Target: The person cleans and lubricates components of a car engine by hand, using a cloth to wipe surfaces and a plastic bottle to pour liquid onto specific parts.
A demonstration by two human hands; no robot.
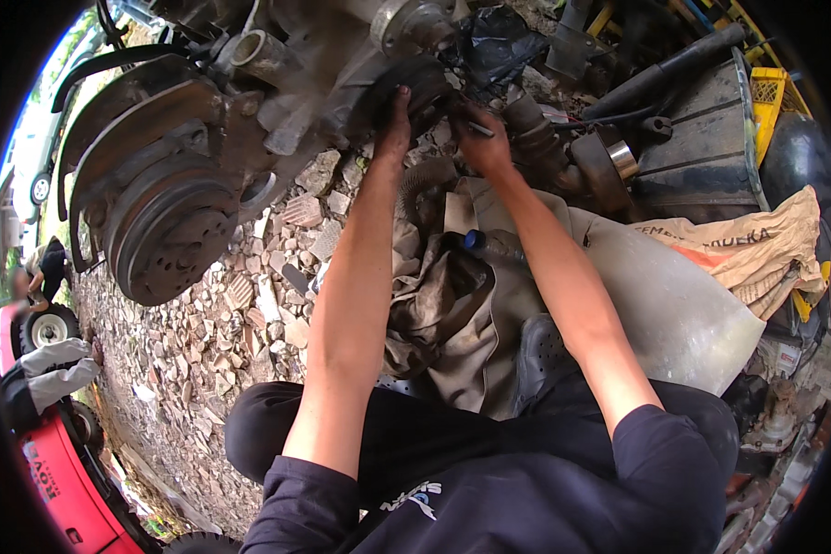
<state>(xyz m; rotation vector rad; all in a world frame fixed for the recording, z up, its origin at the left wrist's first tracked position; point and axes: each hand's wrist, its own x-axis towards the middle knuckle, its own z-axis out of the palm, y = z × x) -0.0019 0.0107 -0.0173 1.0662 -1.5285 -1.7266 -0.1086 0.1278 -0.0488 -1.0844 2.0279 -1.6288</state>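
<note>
Both my arms reach up to a dark round metal part on the underside of greasy vehicle machinery. My left hand grips its lower left edge with the thumb up against it; the other fingers are mostly hidden. Just to the right, my right hand is closed around a slim tool with a metal end, close against the same part. What the tool's far end touches is hidden. A large rusty brake drum hangs at the left. Above the hands is a round metal flange.
Broken stone rubble covers the ground. Crumpled brown cloth, a blue-capped bottle and a grey sheet lie between my arms and to the right. A paper sack lies farther right. Another person is beside a red vehicle.
</note>
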